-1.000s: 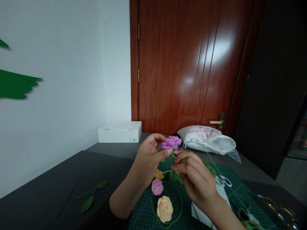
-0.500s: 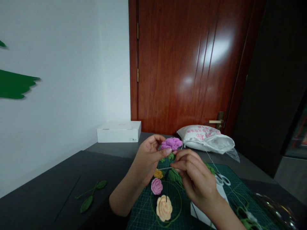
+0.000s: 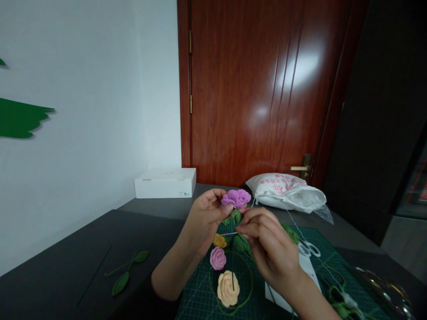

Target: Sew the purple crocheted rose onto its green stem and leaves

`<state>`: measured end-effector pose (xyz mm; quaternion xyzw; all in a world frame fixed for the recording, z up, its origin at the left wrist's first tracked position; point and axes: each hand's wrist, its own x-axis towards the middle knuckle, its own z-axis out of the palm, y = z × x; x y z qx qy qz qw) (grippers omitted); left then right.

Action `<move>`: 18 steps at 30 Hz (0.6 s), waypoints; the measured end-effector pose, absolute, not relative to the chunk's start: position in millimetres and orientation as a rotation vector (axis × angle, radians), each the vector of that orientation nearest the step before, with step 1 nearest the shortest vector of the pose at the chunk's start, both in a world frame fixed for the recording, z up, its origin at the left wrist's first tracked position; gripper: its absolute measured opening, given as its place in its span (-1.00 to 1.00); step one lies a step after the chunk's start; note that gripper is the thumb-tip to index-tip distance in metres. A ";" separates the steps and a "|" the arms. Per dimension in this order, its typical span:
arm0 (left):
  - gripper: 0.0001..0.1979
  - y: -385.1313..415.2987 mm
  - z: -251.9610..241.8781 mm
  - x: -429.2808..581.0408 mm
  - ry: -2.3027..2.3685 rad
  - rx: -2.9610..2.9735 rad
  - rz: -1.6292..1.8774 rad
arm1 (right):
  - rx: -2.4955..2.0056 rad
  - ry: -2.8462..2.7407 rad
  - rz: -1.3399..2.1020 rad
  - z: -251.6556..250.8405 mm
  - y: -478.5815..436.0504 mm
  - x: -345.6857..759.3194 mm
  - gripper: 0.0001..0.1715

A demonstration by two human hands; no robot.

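While the left hand (image 3: 208,215) pinches the purple flower (image 3: 236,198) by its left edge, thumb in front, the right hand (image 3: 275,244) has its fingers closed on a thin light rod (image 3: 228,234). Flower's up off the surface (image 3: 156,231), over the far part of the green mat (image 3: 196,293). Bloom faces up, green base (image 3: 235,216) hangs below; bloom-to-base axis near vertical, wide side runs left-right. Rod sits roughly level, tip to the left, below the base. Right fingertips are right at the base; can't tell if they touch it.

Below the hands, near to far: cream flower (image 3: 228,289), pink flower (image 3: 218,258), yellow flower (image 3: 220,241). Right side is tight: scissors (image 3: 312,250) near the wrist, white bag (image 3: 283,191) behind. White box (image 3: 166,183) sits at the back left, against the wall. Most room is left of the left forearm, out to the leaf sprig (image 3: 128,269). Mat's left edge is partly hidden by that forearm.
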<state>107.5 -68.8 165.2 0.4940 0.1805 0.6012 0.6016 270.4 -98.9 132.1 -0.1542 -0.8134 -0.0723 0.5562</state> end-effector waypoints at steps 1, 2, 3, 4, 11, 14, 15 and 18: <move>-0.72 -69.0 165.6 107.2 0.419 1.151 1.394 | -0.376 -1.887 -0.182 132.0 -98.9 269.6 -0.69; -0.73 -69.2 166.1 106.9 0.417 1.160 1.395 | -0.398 -1.844 -0.194 132.0 -98.8 268.9 -0.70; -0.74 -69.4 166.7 106.8 0.415 1.171 1.395 | -0.431 -1.796 -0.203 132.1 -98.8 268.5 -0.72; -0.75 -69.6 167.2 106.7 0.411 1.180 1.397 | -0.471 -1.750 -0.211 132.3 -98.6 268.4 -0.75; -0.68 -65.7 168.7 106.9 0.405 1.209 1.555 | -0.790 -1.654 -0.045 137.6 -93.2 274.2 -0.84; -0.67 -61.7 167.2 105.6 0.402 1.200 1.556 | -0.852 -1.715 0.231 138.8 -89.6 275.0 -0.76; -0.67 -60.2 166.3 105.2 0.398 1.196 1.552 | -0.862 -1.736 0.343 138.3 -88.0 275.0 -0.73; -0.68 -55.1 163.2 105.4 0.386 1.208 1.574 | -0.868 -1.723 0.631 134.3 -81.1 275.7 -0.66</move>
